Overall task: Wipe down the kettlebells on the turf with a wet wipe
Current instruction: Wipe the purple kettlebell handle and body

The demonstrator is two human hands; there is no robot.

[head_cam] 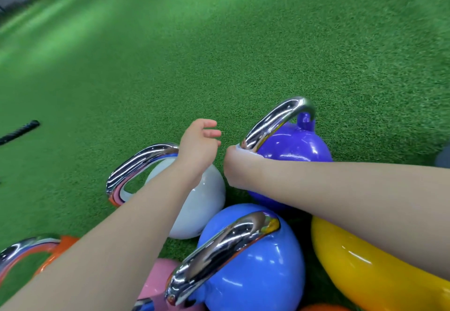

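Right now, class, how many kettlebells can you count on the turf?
6, possibly 7: purple far right, white centre, blue nearest, yellow right edge, pink and orange lower left. An orange sliver at the bottom may be another.

right hand grips wipe on purple kettlebell handle base. left hand loose above white kettlebell. blue, yellow kettlebells near, on turf.

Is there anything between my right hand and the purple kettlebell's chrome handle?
Nothing visible. The right hand is already at the near end of the purple kettlebell's chrome handle, with a bit of white wet wipe showing at the contact. The left hand hovers open beside it.
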